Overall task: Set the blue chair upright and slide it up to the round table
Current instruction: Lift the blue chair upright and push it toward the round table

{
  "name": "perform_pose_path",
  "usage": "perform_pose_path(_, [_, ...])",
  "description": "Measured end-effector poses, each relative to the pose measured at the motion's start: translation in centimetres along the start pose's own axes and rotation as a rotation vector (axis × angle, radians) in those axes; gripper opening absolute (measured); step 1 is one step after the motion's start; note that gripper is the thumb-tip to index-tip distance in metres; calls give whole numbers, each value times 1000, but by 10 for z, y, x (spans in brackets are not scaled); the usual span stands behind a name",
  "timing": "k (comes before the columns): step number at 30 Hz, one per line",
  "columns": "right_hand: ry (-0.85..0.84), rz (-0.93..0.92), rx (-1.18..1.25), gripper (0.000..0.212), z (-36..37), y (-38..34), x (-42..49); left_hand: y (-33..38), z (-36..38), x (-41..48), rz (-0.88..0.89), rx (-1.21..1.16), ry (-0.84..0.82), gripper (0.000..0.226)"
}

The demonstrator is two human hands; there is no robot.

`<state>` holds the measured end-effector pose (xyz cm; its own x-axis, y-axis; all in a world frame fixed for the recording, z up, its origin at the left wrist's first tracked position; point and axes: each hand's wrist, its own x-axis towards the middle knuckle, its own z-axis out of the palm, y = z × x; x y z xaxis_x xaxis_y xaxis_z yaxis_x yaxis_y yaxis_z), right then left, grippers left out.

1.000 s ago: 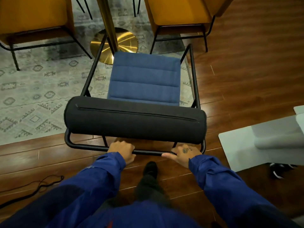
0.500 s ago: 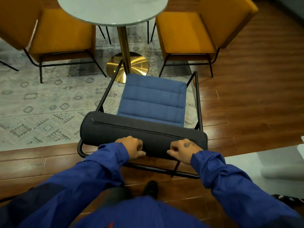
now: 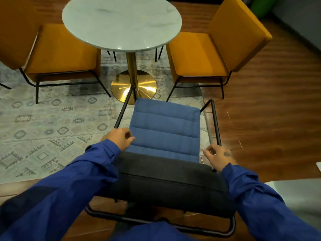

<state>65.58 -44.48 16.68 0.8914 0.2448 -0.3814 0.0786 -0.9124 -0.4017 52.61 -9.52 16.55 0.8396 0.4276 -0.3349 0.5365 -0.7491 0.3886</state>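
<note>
While upright, blue chair sits between left hand and right hand.

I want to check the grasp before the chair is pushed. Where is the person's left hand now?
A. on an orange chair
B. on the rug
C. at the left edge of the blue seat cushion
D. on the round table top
C: the left hand rests against the left edge of the blue seat cushion, away from the round table.
</note>
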Motion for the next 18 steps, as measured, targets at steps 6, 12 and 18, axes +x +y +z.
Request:
perform_pose_path(6, [58,150,22,20,1,-3,46,-46,0,63,-93,-65,6,23])
perform_pose_path(12, [47,269,6,22,4,9,77,-75,17,97,-159,-66,-21,43])
perform_pose_path(18, [57,295,-12,29,12,37,124,-65,32,125,-254,-123,-21,55])
